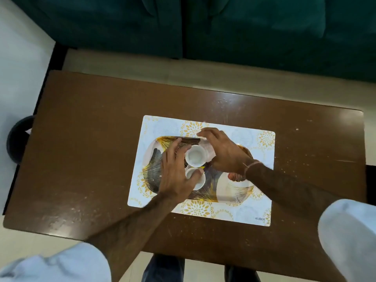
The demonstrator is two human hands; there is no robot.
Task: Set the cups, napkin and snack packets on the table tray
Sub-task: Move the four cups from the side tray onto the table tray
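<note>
Two small white cups stand touching in the middle of an oval tray patterned in gold and black. My left hand lies flat over the tray's left half with its fingers spread. Its thumb rests on the rim of the near cup and its index finger is beside the far cup. My right hand is cupped around the far cup's right side, arched over a pale napkin-like thing. A small yellow corner shows between the cups; what it belongs to is hidden.
The tray sits on a white placemat with gold flowers, on a brown wooden table. A dark green sofa stands beyond the table. A dark round object is on the floor at the left.
</note>
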